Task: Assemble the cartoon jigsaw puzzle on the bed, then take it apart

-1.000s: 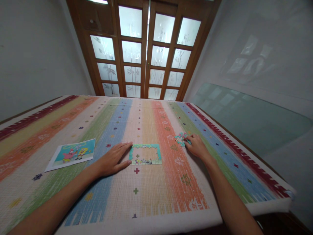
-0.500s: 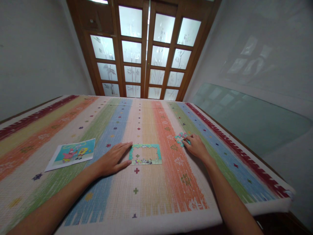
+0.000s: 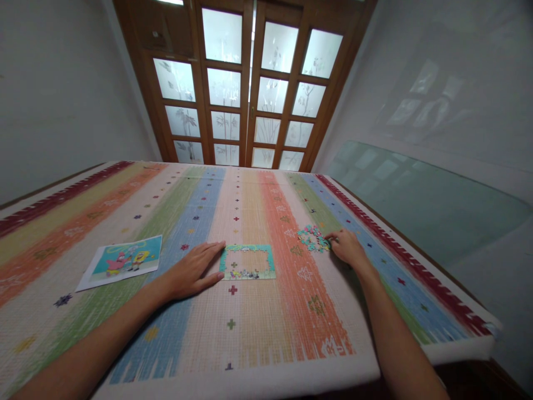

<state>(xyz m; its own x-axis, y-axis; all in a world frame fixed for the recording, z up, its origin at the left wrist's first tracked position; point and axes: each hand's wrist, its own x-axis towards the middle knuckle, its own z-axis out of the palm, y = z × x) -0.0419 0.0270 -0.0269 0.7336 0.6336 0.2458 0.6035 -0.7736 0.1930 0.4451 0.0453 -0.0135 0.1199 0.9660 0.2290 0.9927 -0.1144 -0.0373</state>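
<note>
My left hand lies flat on the tablecloth, thumb and fingers apart. Its fingertips touch the left edge of a jigsaw puzzle border, whose outer ring is assembled around a bare middle. To the right is a loose pile of small puzzle pieces, mostly turquoise with some pink and yellow. At the pile's right edge my right hand has its fingers bent and pinched together; whatever sits between the fingertips is too small to make out.
Left of my left arm lies a printed cartoon picture on white paper. A striped tablecloth covers the table. Beyond its far edge stand wooden doors with glass panes, and a pale green glass panel leans at the right wall.
My right hand has moved a little to the right, from over the pile to its right edge, uncovering more pieces. My left hand and the puzzle border have stayed put.
</note>
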